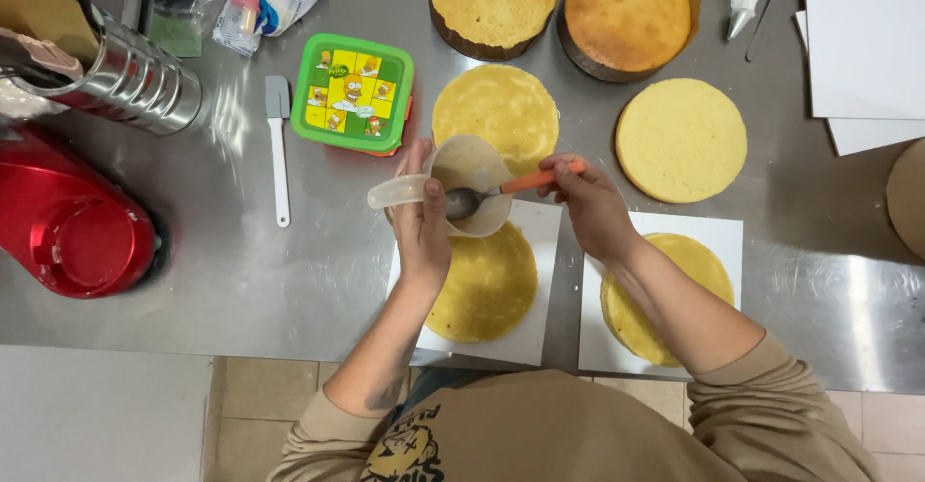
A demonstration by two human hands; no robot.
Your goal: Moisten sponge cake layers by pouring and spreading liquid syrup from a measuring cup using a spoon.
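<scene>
We see the left hand (421,222) clamped on a translucent jug (469,183), the right hand (590,203) pinching an orange-handled spoon (487,195) inside it, above 1 sponge layer (484,285) near the table's (260,270) front edge.

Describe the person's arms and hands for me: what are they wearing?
Both hands, the left hand and the right hand, are bare: no gloves, and no rings or watch that I can make out. The tan sleeves of a sweatshirt are pushed up toward the elbows, leaving the forearms uncovered. A dark mark, possibly a tattoo, shows on the left forearm. The sweatshirt front carries a yellow and black printed graphic.
</scene>
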